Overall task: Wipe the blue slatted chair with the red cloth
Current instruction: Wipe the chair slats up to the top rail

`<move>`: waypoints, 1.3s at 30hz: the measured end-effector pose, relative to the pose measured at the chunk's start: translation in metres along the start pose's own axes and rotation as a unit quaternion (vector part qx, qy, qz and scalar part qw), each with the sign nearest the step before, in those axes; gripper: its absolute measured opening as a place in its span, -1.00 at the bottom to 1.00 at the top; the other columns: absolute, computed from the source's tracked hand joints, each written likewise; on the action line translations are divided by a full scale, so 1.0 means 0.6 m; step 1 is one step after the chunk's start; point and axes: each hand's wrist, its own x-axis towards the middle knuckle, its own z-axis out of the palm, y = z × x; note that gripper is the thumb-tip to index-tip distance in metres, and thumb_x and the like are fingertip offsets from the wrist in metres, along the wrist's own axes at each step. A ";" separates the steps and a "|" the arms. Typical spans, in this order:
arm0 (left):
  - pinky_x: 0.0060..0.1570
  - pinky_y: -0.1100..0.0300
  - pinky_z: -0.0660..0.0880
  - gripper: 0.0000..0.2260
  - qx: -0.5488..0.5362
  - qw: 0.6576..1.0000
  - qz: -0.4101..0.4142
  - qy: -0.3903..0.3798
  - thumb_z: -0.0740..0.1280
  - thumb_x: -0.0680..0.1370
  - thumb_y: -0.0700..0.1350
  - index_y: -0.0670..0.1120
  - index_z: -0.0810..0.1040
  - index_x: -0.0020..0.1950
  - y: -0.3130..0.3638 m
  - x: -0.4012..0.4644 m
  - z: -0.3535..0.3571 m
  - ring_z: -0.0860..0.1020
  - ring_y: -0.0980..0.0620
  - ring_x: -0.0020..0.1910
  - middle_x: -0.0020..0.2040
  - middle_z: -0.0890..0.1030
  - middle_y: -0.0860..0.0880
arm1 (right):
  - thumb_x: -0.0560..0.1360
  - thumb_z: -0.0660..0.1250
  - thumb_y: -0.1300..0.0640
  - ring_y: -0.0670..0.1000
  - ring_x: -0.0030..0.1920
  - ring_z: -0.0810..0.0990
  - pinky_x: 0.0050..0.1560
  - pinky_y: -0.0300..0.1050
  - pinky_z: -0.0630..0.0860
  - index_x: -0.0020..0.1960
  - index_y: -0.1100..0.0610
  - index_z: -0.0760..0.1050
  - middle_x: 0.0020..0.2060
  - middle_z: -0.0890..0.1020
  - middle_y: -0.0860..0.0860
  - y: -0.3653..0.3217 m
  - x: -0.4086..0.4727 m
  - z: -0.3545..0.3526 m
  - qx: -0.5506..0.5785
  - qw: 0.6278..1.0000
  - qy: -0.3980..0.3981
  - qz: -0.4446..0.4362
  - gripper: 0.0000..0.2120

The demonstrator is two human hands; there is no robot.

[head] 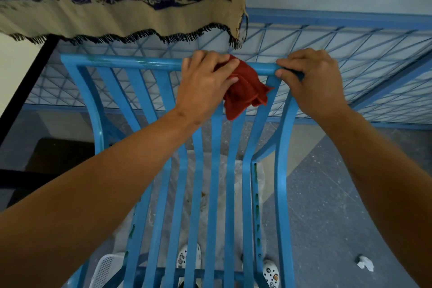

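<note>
The blue slatted chair (131, 63) fills the middle of the view, its slats running from the far top rail down toward me. My left hand (203, 84) grips the red cloth (245, 93) and holds it against the top rail, right of its middle; the cloth's loose end hangs over the slats. My right hand (313, 82) grips the same rail at its right corner, fingers curled over it, just right of the cloth.
A blue wire-mesh bed frame (350, 54) stands close behind the chair. A fringed beige and navy blanket (117, 7) hangs above it. A white plastic basket (105, 269), clear plastic sheeting, white clogs (271, 273) and a paper scrap (364, 263) lie on the grey floor.
</note>
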 end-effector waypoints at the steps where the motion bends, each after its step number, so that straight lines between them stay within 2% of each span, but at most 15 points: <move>1: 0.04 -0.03 0.38 -0.69 0.000 1.000 -0.007 0.009 0.44 0.53 0.03 -0.04 0.68 0.22 -0.016 -0.006 -0.005 0.51 -0.12 0.10 0.12 0.66 -0.04 | 0.57 0.37 -0.05 0.14 0.08 0.62 0.13 0.24 0.51 0.18 0.06 0.69 0.06 0.70 0.04 -0.001 -0.002 0.003 -0.002 1.000 0.010 0.003 -0.72; 3: 0.03 -0.05 0.40 -0.70 0.006 1.000 -0.014 0.020 0.43 0.55 0.03 -0.05 0.68 0.23 -0.049 -0.022 -0.017 0.54 -0.15 0.07 0.13 0.66 -0.05 | 0.58 0.36 -0.06 0.16 0.06 0.62 0.10 0.25 0.51 0.18 0.06 0.69 0.05 0.70 0.03 -0.002 -0.005 0.007 -0.014 1.000 0.028 0.000 -0.72; 7: 0.03 -0.04 0.38 -0.71 0.021 0.999 -0.026 0.028 0.42 0.58 0.03 -0.06 0.67 0.24 -0.096 -0.040 -0.033 0.46 -0.09 0.08 0.14 0.66 -0.07 | 0.58 0.38 -0.03 0.17 0.01 0.62 0.10 0.20 0.49 0.15 0.02 0.70 0.01 0.70 0.01 -0.010 -0.005 0.017 -0.041 0.998 0.046 -0.014 -0.77; 11: 0.06 -0.02 0.37 -0.73 0.014 0.999 -0.045 0.016 0.43 0.56 -0.02 -0.09 0.67 0.22 -0.069 -0.030 -0.027 0.53 -0.17 0.08 0.12 0.65 -0.10 | 0.55 0.39 -0.03 0.16 0.00 0.61 0.09 0.14 0.47 0.11 -0.03 0.71 -0.02 0.70 -0.03 -0.043 0.005 0.039 -0.054 0.997 0.048 -0.025 -0.80; 16: 0.02 -0.08 0.43 -0.72 -0.005 1.000 -0.023 0.002 0.46 0.49 -0.02 -0.10 0.69 0.16 -0.017 0.000 -0.014 0.57 -0.21 0.06 0.07 0.66 -0.09 | 0.55 0.37 -0.03 0.16 0.05 0.57 0.11 0.12 0.39 0.10 -0.06 0.71 0.00 0.68 -0.04 -0.101 0.020 0.069 -0.056 0.997 0.040 -0.032 -0.80; 20: 0.00 -0.09 0.45 -0.72 -0.004 1.000 -0.002 0.015 0.48 0.49 -0.04 -0.08 0.69 0.17 -0.032 -0.006 -0.017 0.59 -0.21 0.04 0.07 0.66 -0.08 | 0.54 0.38 -0.02 0.15 0.05 0.57 0.12 0.12 0.39 0.13 -0.08 0.70 0.00 0.68 -0.05 -0.097 0.020 0.073 -0.047 0.997 0.050 -0.031 -0.80; 27: 0.03 -0.04 0.38 -0.76 0.027 0.999 0.000 0.023 0.44 0.57 -0.01 -0.06 0.69 0.19 -0.115 -0.036 -0.050 0.57 -0.17 0.03 0.10 0.67 -0.05 | 0.55 0.41 -0.02 0.07 0.05 0.55 0.12 -0.08 0.23 0.16 -0.07 0.69 0.00 0.69 -0.08 -0.089 0.018 0.079 -0.021 0.999 0.049 -0.004 -0.79; 32: 0.06 -0.03 0.34 -0.74 0.046 0.998 -0.025 0.019 0.41 0.59 0.04 -0.05 0.68 0.21 -0.179 -0.056 -0.078 0.56 -0.19 0.05 0.12 0.67 -0.05 | 0.55 0.41 -0.01 0.09 0.04 0.56 0.12 -0.04 0.27 0.14 -0.04 0.70 -0.02 0.69 -0.06 -0.090 0.017 0.080 -0.007 0.998 0.059 -0.006 -0.80; 36: 0.09 0.00 0.31 -0.73 0.039 0.998 -0.050 0.009 0.41 0.58 0.03 -0.07 0.68 0.21 -0.166 -0.050 -0.076 0.53 -0.20 0.07 0.10 0.66 -0.08 | 0.54 0.41 0.01 0.12 0.01 0.57 0.10 -0.04 0.30 0.13 -0.02 0.71 -0.04 0.68 -0.04 -0.094 0.013 0.084 0.002 0.997 0.076 0.002 -0.80; 39: 0.11 -0.07 0.38 -0.73 0.021 0.998 -0.053 0.001 0.42 0.55 0.01 -0.08 0.69 0.19 -0.142 -0.037 -0.067 0.55 -0.23 0.07 0.09 0.66 -0.08 | 0.54 0.42 0.02 0.12 0.01 0.56 0.12 -0.06 0.30 0.12 -0.01 0.71 -0.05 0.67 -0.03 -0.106 0.013 0.091 0.003 0.996 0.087 0.008 -0.81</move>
